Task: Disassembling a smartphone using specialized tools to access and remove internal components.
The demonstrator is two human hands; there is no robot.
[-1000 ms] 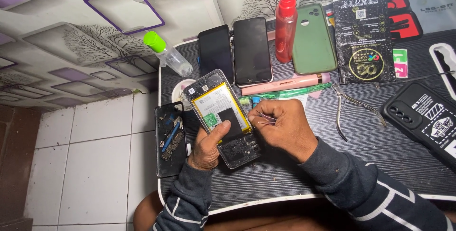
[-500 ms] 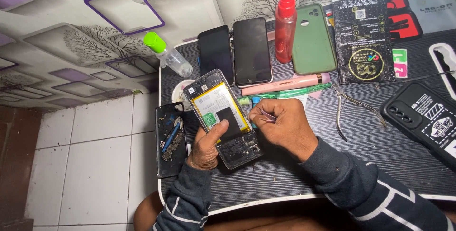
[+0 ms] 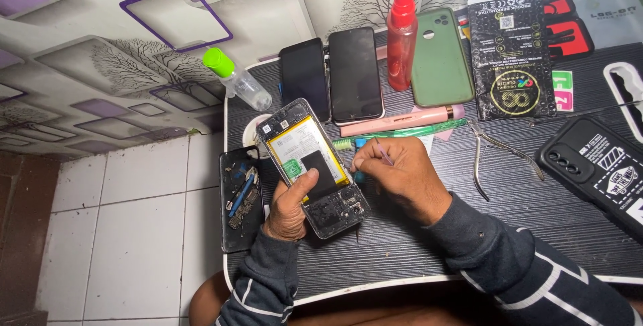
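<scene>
1. The left hand (image 3: 289, 207) grips the opened phone (image 3: 312, 165) from its lower left side, thumb lying across the black patch on the exposed battery (image 3: 305, 155). The phone sits tilted near the counter's (image 3: 536, 225) left edge. Risk: thumb pressure on the battery could dent or bend it.
2. The right hand (image 3: 400, 177) closes in a pinch around a thin pink-tipped tool (image 3: 383, 154), held just beside the phone's right edge. Risk: a slip of the tip toward the battery could pierce it, or scratch the bare board at the phone's lower end.
3. The removed back cover (image 3: 240, 195) lies at the left edge of the counter and carries small loose parts. Risk: a nudge from the left sleeve could push it off onto the tiled floor (image 3: 134, 232).
4. The clear bottle with the green cap (image 3: 236, 79) lies on its side at the far-left corner, overhanging the edge. Risk: it could roll off.
5. The cutters (image 3: 492, 155) lie just beside the right wrist. Risk: the forearm could catch them when it moves.
</scene>
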